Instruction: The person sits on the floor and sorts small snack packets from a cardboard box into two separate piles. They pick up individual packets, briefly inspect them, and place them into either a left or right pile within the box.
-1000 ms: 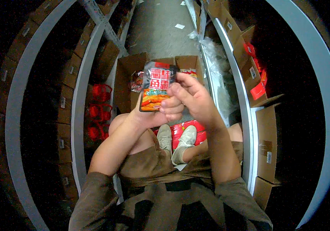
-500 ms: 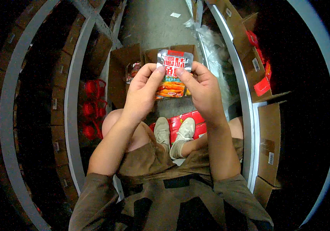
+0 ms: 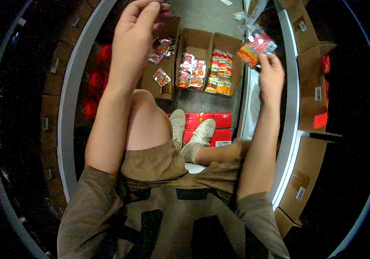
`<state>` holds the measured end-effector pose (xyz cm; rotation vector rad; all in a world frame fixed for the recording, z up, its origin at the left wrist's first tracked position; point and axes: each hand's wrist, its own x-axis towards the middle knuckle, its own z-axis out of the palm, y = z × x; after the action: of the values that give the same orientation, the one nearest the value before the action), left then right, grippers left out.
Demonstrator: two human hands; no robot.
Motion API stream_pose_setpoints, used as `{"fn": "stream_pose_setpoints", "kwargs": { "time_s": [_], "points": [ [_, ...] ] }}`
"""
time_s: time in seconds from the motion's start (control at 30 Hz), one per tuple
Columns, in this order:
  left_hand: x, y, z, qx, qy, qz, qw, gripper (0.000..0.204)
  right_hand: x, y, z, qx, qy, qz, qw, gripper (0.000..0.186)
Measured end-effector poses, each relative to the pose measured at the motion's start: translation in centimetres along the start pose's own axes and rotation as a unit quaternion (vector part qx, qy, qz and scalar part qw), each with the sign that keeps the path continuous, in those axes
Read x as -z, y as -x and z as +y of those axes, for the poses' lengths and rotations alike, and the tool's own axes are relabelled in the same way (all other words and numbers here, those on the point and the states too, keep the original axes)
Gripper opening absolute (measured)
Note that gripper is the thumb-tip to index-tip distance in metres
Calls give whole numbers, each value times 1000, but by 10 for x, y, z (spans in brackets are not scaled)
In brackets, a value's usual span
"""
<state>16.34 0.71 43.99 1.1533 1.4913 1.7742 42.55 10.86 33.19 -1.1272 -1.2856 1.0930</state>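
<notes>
My right hand [image 3: 272, 74], at the upper right, pinches a snack pouch [image 3: 254, 49] by its lower edge. The pouch is silver, red and orange, smeared by motion and tilted. My left hand [image 3: 135, 32] is raised at the upper left with thumb and fingers drawn together; whatever may be between its fingertips cannot be made out at the picture's top edge. Below and between the hands stand cardboard boxes. Loose pouches [image 3: 162, 77] lie in the left box, silver and red pouches [image 3: 192, 71] in the middle one, and yellow and red pouches [image 3: 221, 71] in the right one.
A red package [image 3: 219, 125] lies on the floor by my pale shoes [image 3: 202, 131]. Metal shelf rails [image 3: 295, 86] run along both sides, with cardboard boxes [image 3: 308, 164] behind them. Red round items [image 3: 96, 80] sit on the left shelf. Clear plastic wrap lies beside the right rail.
My hands have parted. The left went up and left, letting go of the pouch; the right carried it rightward and up. The view has shifted, and the boxes' contents now show.
</notes>
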Motion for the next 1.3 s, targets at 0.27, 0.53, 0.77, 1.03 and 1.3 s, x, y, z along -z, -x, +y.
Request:
{"fn": "stream_pose_setpoints", "kwargs": {
  "time_s": [0.27,0.53,0.77,1.03,1.3],
  "points": [
    [14,-8,-15,58,32,-4,998,31,-114,-4,149,-4,323,-105,941,31],
    [30,-12,-34,83,44,21,995,33,-168,15,285,-184,385,-133,895,23],
    [30,-21,-40,96,119,-12,988,32,-186,14,317,-235,428,-205,848,24],
    [22,-21,-33,130,94,-6,987,32,-177,27,329,-137,485,-263,823,26],
    [72,-76,-96,162,-121,-76,976,33,-141,6,251,-171,351,-291,874,34]
  ]
}}
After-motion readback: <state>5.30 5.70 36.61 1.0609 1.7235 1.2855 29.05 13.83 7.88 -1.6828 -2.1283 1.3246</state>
